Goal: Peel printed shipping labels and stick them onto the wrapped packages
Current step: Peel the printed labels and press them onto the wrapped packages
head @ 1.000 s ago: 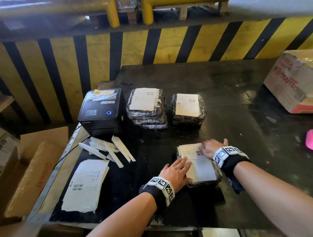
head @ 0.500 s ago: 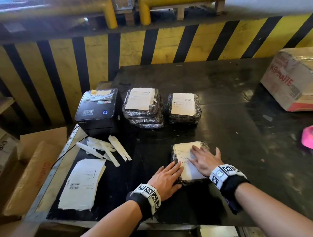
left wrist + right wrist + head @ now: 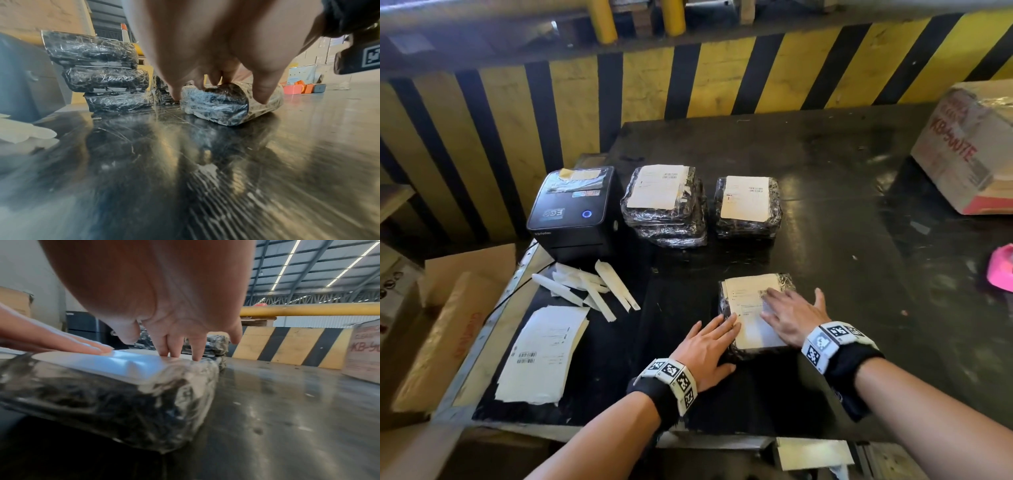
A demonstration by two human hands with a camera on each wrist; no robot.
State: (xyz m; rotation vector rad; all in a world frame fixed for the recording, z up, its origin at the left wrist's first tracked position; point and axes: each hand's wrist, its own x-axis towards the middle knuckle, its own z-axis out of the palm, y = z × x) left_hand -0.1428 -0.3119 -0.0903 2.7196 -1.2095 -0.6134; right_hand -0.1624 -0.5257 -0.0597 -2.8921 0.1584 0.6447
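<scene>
A black plastic-wrapped package point(image 3: 726, 301) point(image 3: 218, 104) point(image 3: 115, 395) lies on the dark table point(image 3: 825, 240) near me, with a white shipping label point(image 3: 746, 301) point(image 3: 127, 361) on its top. My left hand point(image 3: 709, 346) point(image 3: 216, 78) rests flat on the package's near left corner, fingers straight. My right hand point(image 3: 791, 311) point(image 3: 180, 344) presses flat on the label's right part with straight, spread fingers. Farther back stand a stack of labelled wrapped packages point(image 3: 666, 205) point(image 3: 102, 73) and a single labelled one point(image 3: 748, 205).
A black label printer point(image 3: 575, 212) stands at the table's left. In front of it lie peeled backing strips point(image 3: 592, 291) and printed label sheets point(image 3: 544, 353). A taped cardboard box point(image 3: 969, 147) and a pink object point(image 3: 1001, 274) sit at the right; cardboard boxes point(image 3: 441, 325) stand left of the table.
My right hand slid from the label's far edge toward me across it, then slightly back up. My left hand has stayed at the package's near left corner.
</scene>
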